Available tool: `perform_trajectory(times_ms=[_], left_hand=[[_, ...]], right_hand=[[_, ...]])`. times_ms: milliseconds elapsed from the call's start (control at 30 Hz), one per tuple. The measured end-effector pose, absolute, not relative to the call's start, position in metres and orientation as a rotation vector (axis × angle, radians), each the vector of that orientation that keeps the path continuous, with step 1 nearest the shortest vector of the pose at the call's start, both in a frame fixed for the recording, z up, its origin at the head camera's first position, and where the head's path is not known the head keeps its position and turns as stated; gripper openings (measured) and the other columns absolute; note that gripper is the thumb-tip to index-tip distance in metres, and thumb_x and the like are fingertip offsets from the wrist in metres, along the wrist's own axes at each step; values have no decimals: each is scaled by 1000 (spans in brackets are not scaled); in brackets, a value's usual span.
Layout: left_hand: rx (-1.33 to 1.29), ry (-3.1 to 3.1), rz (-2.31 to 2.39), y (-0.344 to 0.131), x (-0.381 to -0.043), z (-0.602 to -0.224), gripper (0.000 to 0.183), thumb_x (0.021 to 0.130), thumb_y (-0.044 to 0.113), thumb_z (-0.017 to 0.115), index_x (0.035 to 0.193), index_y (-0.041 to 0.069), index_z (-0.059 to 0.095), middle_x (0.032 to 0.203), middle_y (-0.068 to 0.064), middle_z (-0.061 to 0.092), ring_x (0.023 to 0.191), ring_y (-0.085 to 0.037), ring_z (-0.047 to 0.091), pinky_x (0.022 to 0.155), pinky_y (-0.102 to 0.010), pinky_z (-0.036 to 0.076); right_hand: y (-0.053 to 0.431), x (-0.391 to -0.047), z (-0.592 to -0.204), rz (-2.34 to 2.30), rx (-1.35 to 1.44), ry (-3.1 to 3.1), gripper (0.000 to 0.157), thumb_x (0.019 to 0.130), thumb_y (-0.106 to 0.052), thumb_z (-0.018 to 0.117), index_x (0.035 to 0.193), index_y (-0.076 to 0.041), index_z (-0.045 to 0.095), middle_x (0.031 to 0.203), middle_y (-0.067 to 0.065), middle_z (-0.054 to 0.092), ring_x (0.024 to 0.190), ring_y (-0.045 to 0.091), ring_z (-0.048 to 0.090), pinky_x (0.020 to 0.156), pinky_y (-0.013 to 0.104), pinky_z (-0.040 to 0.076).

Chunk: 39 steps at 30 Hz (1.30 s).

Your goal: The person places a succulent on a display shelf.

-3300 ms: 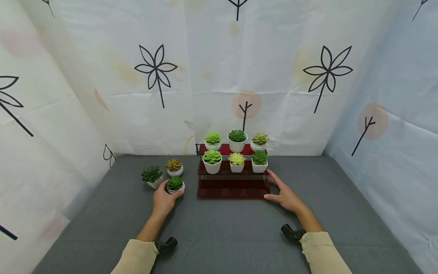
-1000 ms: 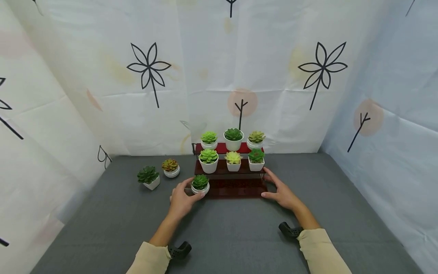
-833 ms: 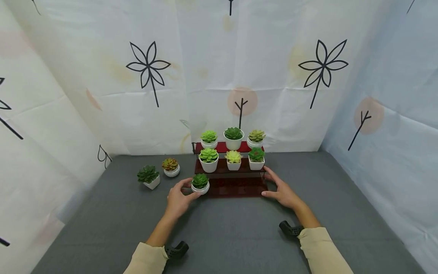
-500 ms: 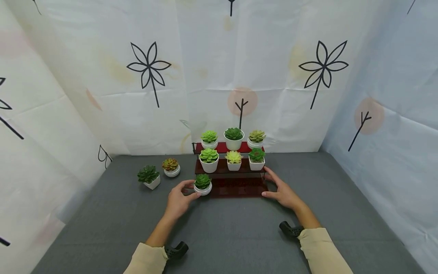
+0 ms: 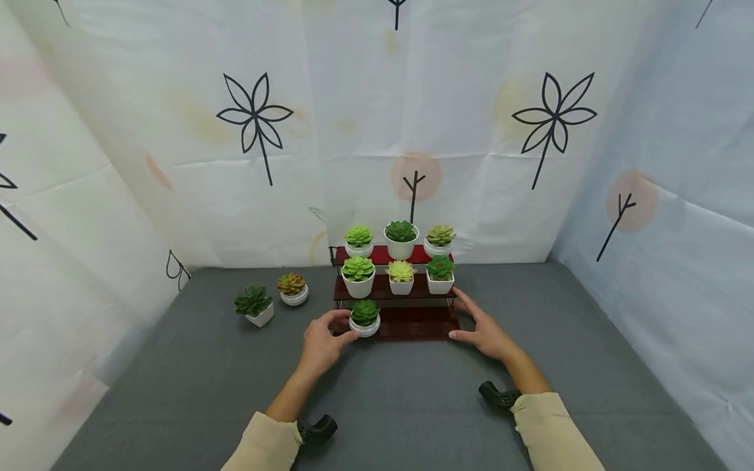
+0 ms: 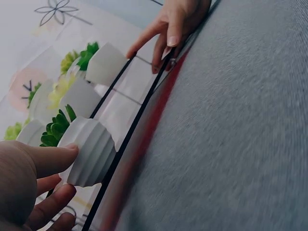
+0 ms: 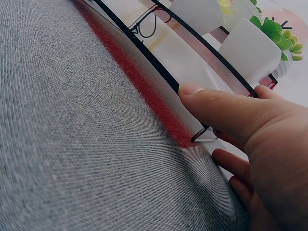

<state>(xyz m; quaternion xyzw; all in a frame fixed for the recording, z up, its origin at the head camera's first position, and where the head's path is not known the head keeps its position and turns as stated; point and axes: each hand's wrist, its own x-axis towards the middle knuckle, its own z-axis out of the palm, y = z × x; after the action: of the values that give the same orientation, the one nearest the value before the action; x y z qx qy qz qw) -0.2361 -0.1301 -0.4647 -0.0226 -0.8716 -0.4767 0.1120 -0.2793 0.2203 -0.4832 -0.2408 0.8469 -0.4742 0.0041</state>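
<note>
A dark red three-tier plant stand stands at the back of the table. On its lowest tier, near the left end, sits a green succulent in a ribbed white pot. My left hand is at this pot's left side. Its thumb touches the ribbed wall in the left wrist view, and its other fingertips lie near the pot's left and back. My right hand holds the stand's right end. Its thumb is on the lowest tier's front edge, with its index finger up at the middle tier.
Several potted succulents fill the upper two tiers, including a dark green one at top centre. Left on the grey table are a dark green succulent, tilted, and a reddish-brown one. A patterned cloth wall rises behind.
My left hand has carried the green succulent rightward from beside the two loose plants onto the lowest tier. Over the last half second it slides further right. The right hand stays put.
</note>
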Motion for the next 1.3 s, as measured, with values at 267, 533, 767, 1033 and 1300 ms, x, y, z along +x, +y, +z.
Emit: perform_trajectory(times_ms=[267,533,767,1033,1300], left_hand=[[-169,-2523,-1360,-106,-243,-466,36,77,16,83,110,12,71,90,3,69,82,-17,61,96,-56,30],[-199,-2524,-1371,-82,-246,-468,36,78,18,83,112,13,70,94,0,68,89,-21,57,93,-53,29],[-196,-2497,-1404,-67,-246,-471,36,78,18,83,111,13,70,92,3,67,92,-21,54,94,-52,30],[-204,-2492,-1407,-56,-247,-472,35,78,18,83,111,13,70,93,0,68,95,-23,54,96,-52,31],[-207,-2494,-1414,-48,-248,-472,35,78,18,82,111,13,70,92,3,67,93,-19,54,89,-46,37]], right_hand=[[212,-263,-456,-1479,-764,2640,83,88,-1,70,153,0,19,142,35,38,132,51,32,101,69,24],[211,-260,-451,-1494,-755,2627,83,87,-1,70,153,0,20,142,35,38,132,51,32,101,70,23],[210,-261,-452,-1488,-744,2635,83,87,-1,71,153,0,20,142,34,39,132,50,33,101,69,24],[209,-259,-449,-1512,-764,2620,82,87,1,70,153,1,21,142,35,39,132,51,34,101,70,23],[210,-260,-449,-1514,-770,2619,83,87,0,70,153,0,20,141,34,40,132,50,34,101,69,23]])
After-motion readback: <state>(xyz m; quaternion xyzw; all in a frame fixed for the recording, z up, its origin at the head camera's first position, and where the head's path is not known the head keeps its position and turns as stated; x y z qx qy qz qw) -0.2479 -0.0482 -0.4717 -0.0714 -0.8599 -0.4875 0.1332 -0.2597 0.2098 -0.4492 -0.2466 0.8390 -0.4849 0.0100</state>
